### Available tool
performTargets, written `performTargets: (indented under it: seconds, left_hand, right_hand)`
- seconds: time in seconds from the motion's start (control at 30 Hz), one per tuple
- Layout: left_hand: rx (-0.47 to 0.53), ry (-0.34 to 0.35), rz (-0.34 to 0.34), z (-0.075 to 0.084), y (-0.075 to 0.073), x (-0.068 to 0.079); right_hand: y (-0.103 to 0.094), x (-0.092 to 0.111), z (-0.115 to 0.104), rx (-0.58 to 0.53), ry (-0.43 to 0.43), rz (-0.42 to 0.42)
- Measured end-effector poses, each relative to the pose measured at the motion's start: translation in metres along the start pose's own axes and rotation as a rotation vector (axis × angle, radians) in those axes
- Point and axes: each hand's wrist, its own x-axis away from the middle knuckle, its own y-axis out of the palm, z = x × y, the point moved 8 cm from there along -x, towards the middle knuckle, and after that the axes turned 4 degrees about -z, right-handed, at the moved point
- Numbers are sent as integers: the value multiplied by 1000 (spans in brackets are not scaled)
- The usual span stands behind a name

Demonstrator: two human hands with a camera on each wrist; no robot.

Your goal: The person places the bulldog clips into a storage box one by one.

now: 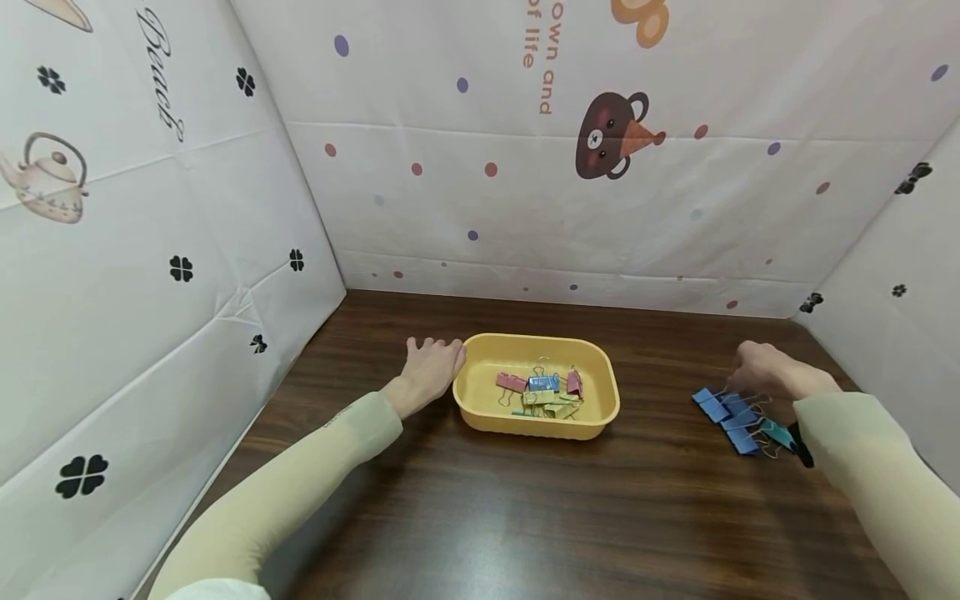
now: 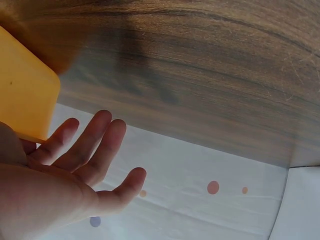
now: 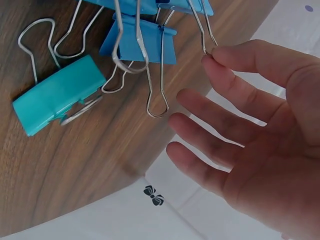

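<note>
My left hand rests at the left rim of a yellow plastic tray. In the left wrist view its fingers spread loosely beside the tray's corner. The thumb is largely hidden there. On the right, my right hand pinches the wire handle of a blue binder clip between thumb and index finger. Its other fingers stay loosely bent. More blue binder clips lie bunched beside it. A teal binder clip lies nearest the wrist, partly covered by a black strap in the head view.
Inside the tray are pink binder clips, a blue binder clip and several yellow-green ones. The dark wooden table meets white printed sheets at the back and both sides.
</note>
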Motion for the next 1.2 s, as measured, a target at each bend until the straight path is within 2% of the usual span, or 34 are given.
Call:
performTargets:
  seconds: [0.27, 0.43, 0.63, 0.9, 1.2]
  left_hand:
    - [-1, -1, -6, 0, 0, -1]
    - [1, 5, 8, 1, -1, -1]
    - [8, 9, 13, 0, -1, -1]
    - [9, 4, 12, 0, -1, -1]
    - [4, 8, 17, 0, -1, 0]
  right_hand:
    - [1, -1, -7, -47, -23, -22]
    - [-3, 0, -13, -23, -58, -1]
    - [-9, -2, -18, -31, -53, 14]
    - [-15, -1, -30, 8, -90, 46]
    - [-17, 2, -43, -17, -92, 41]
